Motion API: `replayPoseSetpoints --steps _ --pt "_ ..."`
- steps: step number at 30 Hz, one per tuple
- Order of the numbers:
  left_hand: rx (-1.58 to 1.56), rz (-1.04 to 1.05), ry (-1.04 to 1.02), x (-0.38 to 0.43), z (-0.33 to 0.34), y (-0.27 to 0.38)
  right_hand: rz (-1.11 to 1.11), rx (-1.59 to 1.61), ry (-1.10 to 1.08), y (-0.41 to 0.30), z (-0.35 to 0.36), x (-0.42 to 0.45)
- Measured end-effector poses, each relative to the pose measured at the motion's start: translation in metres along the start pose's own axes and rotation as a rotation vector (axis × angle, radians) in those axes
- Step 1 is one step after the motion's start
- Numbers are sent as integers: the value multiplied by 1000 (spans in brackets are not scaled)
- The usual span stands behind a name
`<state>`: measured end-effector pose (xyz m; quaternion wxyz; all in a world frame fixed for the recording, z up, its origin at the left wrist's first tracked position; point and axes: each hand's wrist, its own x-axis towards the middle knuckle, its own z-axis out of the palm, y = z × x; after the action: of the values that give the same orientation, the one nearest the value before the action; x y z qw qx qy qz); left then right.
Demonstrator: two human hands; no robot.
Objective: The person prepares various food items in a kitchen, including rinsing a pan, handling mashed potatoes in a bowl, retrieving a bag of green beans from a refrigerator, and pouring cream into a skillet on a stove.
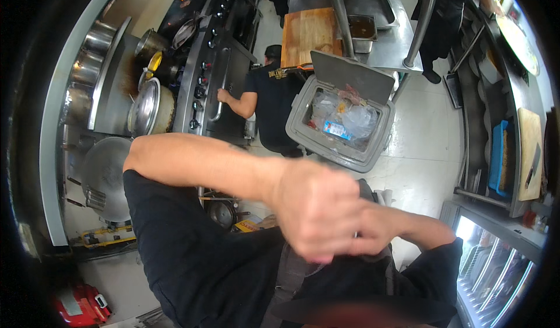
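Note:
My left hand (318, 210) is curled into a fist in front of my chest, blurred by motion. Against it, partly hidden behind it, is my right hand (372, 231), with what looks like a ring on one finger. No object shows clearly in either hand, though their palms are hidden. Dark apron straps (288, 266) run over my black shirt beneath the hands. Beyond them stands a grey waste bin (297, 124), its hinged lid (352, 76) raised, with plastic bags (361, 120) and food scraps inside.
A co-worker (275, 104) crouches ahead, one hand on the oven door handle (221, 96). At left, the range holds a lidded pot (148, 107) beside a wok (105, 175). A steel table carries a wooden cutting board (306, 34). Another person (442, 21) stands by the right counter, where a knife (533, 166) lies.

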<state>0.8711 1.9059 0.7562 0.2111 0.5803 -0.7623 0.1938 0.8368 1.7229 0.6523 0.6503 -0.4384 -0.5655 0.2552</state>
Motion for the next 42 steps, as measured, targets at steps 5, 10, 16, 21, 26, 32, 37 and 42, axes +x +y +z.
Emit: replayPoseSetpoints --steps 5,10,16,21,26,32,37,42 --pt "-30 -303 -64 -67 10 -21 166 -284 248 36 -15 19" --pt "-61 -541 -83 -152 67 -15 356 -480 567 114 8 17" --pt "91 -943 -300 -115 29 19 439 -441 599 79 15 35" --pt "130 -415 -242 -94 6 10 434 118 218 74 0 22" --pt "86 -805 -269 -116 30 22 381 -372 384 89 5 27" --pt "-70 -1593 -635 -141 72 -23 440 -1008 765 166 -18 9" --pt "-250 -1078 -186 -128 61 -22 310 -821 881 157 -30 1" --pt "-131 -1210 -193 -115 94 -45 436 -1010 829 167 -53 -31"
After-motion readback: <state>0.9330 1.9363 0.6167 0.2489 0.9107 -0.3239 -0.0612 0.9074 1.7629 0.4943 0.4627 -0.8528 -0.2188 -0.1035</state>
